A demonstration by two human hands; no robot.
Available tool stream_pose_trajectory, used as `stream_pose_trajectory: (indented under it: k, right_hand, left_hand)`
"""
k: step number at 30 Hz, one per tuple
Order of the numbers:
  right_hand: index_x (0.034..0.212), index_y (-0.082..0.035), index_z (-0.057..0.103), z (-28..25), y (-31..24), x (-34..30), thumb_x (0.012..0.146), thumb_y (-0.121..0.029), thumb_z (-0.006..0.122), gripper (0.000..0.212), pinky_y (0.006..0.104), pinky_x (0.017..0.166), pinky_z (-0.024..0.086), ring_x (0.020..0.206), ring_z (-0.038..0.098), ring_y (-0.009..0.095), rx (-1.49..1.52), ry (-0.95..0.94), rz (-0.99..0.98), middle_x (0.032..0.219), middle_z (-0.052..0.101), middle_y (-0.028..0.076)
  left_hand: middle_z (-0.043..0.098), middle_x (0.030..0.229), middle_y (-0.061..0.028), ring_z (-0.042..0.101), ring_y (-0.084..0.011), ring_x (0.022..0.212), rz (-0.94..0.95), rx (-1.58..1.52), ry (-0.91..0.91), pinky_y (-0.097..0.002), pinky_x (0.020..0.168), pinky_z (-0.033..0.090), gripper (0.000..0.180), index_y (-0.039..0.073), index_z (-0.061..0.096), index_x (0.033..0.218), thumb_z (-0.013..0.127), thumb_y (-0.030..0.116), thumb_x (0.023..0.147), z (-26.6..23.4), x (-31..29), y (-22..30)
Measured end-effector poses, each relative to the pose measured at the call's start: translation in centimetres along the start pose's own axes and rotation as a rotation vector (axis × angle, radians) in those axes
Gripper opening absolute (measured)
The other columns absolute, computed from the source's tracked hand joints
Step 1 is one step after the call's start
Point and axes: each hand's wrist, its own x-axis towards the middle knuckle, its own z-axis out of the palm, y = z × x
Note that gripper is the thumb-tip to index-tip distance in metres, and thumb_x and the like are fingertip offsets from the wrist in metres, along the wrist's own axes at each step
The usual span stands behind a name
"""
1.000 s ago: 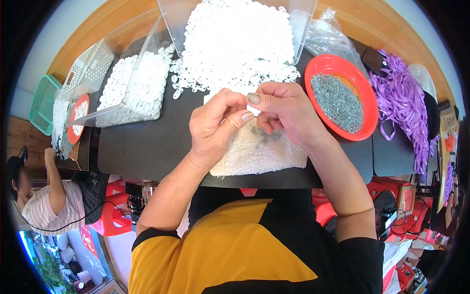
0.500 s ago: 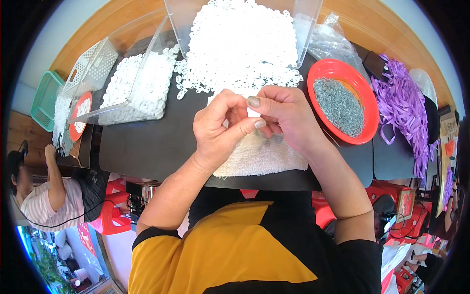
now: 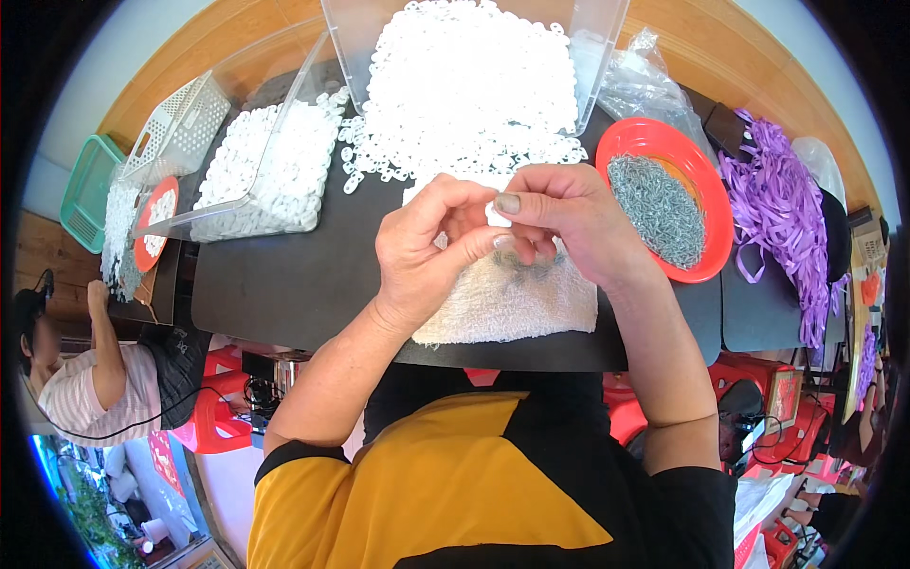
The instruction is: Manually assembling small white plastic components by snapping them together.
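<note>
Between the fingertips of both hands is a small white plastic piece (image 3: 496,215), partly covered by them. My left hand (image 3: 427,232) pinches it from the left, thumb below and forefinger above. My right hand (image 3: 569,216) presses on it from the right with the thumb. Beneath the hands lies a cream towel (image 3: 512,308) with a patch of small grey metal pieces (image 3: 531,273) on it. Beyond them, many white plastic pieces (image 3: 474,85) spill out of a tipped clear bin (image 3: 588,66) onto the dark table (image 3: 284,284).
A red oval basin (image 3: 718,232) of small grey metal pieces stands at the right, beside purple ribbons (image 3: 777,199) and a clear plastic bag (image 3: 645,76). Another clear bin (image 3: 256,213) of white pieces stands at the left. Farther left, a person (image 3: 104,379) sits near a white basket (image 3: 180,128).
The fingers have shifted slightly around the white piece, and more of it now shows. The right thumb has moved a little right and down.
</note>
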Motion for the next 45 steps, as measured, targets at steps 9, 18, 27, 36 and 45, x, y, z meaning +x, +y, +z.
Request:
stream_pose_trajectory:
  k: [9,18,27,36,45]
  right_hand:
    - [0.081,-0.002,0.064,-0.1,-0.2,-0.1,0.092,-0.022,0.063,0.022,0.0202,0.047,0.035,0.052,0.054,0.009,0.039,-0.002,0.011,0.059,0.055,0.0]
    - [0.08,-0.002,0.064,-0.1,-0.2,-0.1,0.091,-0.021,0.064,0.022,0.0202,0.047,0.035,0.052,0.054,0.009,0.034,0.007,0.002,0.058,0.054,0.0]
    - [0.08,-0.002,0.065,0.3,-0.2,-0.1,0.09,-0.019,0.065,0.02,0.0203,0.048,0.034,0.052,0.053,0.008,0.015,0.04,0.013,0.059,0.054,-0.001]
    - [0.081,-0.001,0.064,1.1,-0.2,-0.2,0.09,-0.019,0.065,0.02,0.0203,0.047,0.033,0.051,0.048,0.006,0.022,0.086,-0.005,0.059,0.054,-0.001]
    - [0.081,-0.001,0.064,1.4,-0.1,-0.3,0.091,-0.018,0.065,0.02,0.0193,0.046,0.031,0.05,0.047,0.005,0.037,0.096,-0.026,0.059,0.054,-0.001]
  left_hand:
    - [0.059,0.087,-0.0042,0.054,-0.0092,0.075,-0.03,0.071,-0.067,-0.0219,0.066,0.046,0.029,-0.003,0.063,0.105,0.075,-0.001,0.079,-0.4,-0.2,0.1]
    - [0.059,0.086,-0.0034,0.053,-0.0084,0.073,-0.031,0.08,-0.053,-0.0213,0.063,0.044,0.027,-0.002,0.064,0.102,0.076,-0.001,0.078,-0.1,-0.2,0.1]
    - [0.057,0.078,-0.0012,0.052,-0.0047,0.059,0.073,0.196,-0.035,-0.0205,0.052,0.04,0.025,0.002,0.062,0.095,0.077,-0.002,0.075,-0.2,0.0,0.2]
    - [0.056,0.075,-0.0025,0.05,-0.0079,0.057,0.12,0.273,0.011,-0.0222,0.049,0.039,0.026,0.003,0.061,0.092,0.078,-0.001,0.072,0.0,-0.2,0.2]
    - [0.055,0.077,-0.0005,0.05,-0.0059,0.062,0.111,0.282,-0.004,-0.02,0.053,0.038,0.025,0.001,0.063,0.096,0.078,0.004,0.076,-0.2,-0.4,0.0]
